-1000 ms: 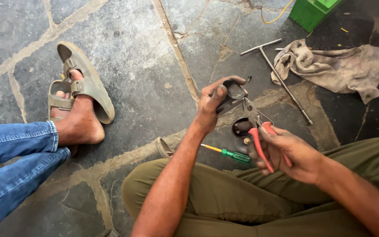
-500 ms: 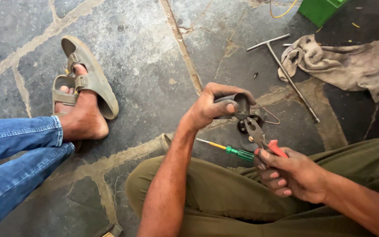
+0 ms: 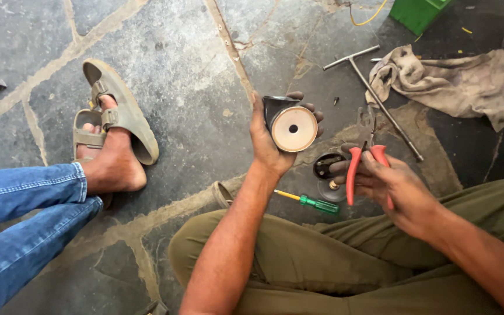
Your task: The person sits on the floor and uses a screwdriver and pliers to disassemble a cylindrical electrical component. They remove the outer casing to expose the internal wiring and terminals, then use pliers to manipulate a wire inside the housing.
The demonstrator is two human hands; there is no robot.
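Sitting cross-legged on stone floor (image 3: 164, 64). Left hand (image 3: 270, 143) gripping round part (image 3: 290, 125) tight, tilting pale face up for viewing. Right hand (image 3: 395, 186) closed around red pliers (image 3: 364, 160), keeping them ready just right of part, above screwdriver (image 3: 310, 202).

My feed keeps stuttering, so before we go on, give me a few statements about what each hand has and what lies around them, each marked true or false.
1. The left hand holds a round dark part with a pale disc face. True.
2. The right hand holds a green screwdriver. False: it holds red-handled pliers; the green screwdriver lies on the stone floor.
3. A T-shaped metal tool lies beside a crumpled rag. True.
4. The sandalled foot rests on the rag. False: it is on the floor, far from it.
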